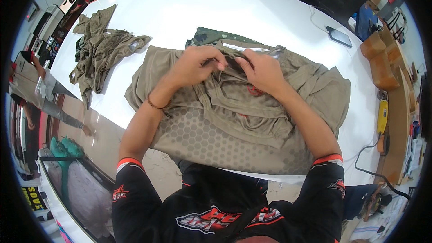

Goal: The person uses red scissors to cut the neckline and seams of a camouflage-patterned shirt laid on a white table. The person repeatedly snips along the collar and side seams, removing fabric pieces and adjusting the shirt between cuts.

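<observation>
A khaki shirt [211,132] with a darker hexagon pattern and a small red mark lies spread on the white table in front of me. Its collar area faces away from me. Over its dark neck opening, my left hand [201,66] is closed, thumb and fingertips pinched together at the fabric. Just to its right, my right hand [262,70] also pinches the shirt's fabric by the opening, fingers bent. Whether a small item sits between the fingertips cannot be made out. Green camouflage cloth [227,37] shows from under the shirt's far side.
More khaki garments [101,45] lie crumpled at the table's far left. A phone [339,36] with a white cable rests at the far right. Cardboard boxes [380,56] and a yellow tool [383,113] line the right edge. Another person [33,81] stands at left.
</observation>
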A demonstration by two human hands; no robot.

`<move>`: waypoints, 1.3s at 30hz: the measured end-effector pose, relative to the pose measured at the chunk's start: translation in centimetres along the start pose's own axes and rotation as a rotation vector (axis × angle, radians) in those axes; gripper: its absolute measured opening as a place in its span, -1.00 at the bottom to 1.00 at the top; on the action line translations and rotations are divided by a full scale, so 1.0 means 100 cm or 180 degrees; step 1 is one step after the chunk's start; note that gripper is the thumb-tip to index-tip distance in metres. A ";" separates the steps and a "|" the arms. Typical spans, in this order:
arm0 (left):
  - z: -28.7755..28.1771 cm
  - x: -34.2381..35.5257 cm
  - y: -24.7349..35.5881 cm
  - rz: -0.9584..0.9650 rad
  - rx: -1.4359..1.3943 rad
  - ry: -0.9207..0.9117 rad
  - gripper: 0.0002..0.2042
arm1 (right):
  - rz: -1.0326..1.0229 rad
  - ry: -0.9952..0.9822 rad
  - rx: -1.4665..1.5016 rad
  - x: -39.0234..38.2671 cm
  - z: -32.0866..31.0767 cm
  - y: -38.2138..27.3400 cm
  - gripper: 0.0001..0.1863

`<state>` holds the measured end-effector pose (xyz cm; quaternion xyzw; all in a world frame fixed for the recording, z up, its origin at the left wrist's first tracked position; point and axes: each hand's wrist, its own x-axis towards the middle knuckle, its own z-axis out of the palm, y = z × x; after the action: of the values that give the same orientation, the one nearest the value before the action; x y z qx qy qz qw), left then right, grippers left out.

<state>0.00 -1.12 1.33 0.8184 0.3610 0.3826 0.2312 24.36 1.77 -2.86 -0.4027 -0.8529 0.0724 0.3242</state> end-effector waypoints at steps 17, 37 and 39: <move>-0.114 -0.231 0.053 -0.1844 0.1525 0.2921 -0.66 | 0.0669 0.0033 0.0929 -0.001 -0.018 0.012 -0.53; 0.045 0.052 -0.036 -0.0880 0.1441 0.0683 -0.69 | 0.0739 0.0211 0.1297 0.000 -0.016 0.020 -0.71; 0.042 0.047 -0.033 -0.0795 0.1090 0.0707 -0.75 | 0.0770 0.0119 0.1285 -0.002 -0.013 0.021 -0.71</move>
<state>4.06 4.16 -1.23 0.7476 0.5422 0.3720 0.0934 26.59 2.82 -2.80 -0.4302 -0.7606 0.2724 0.4028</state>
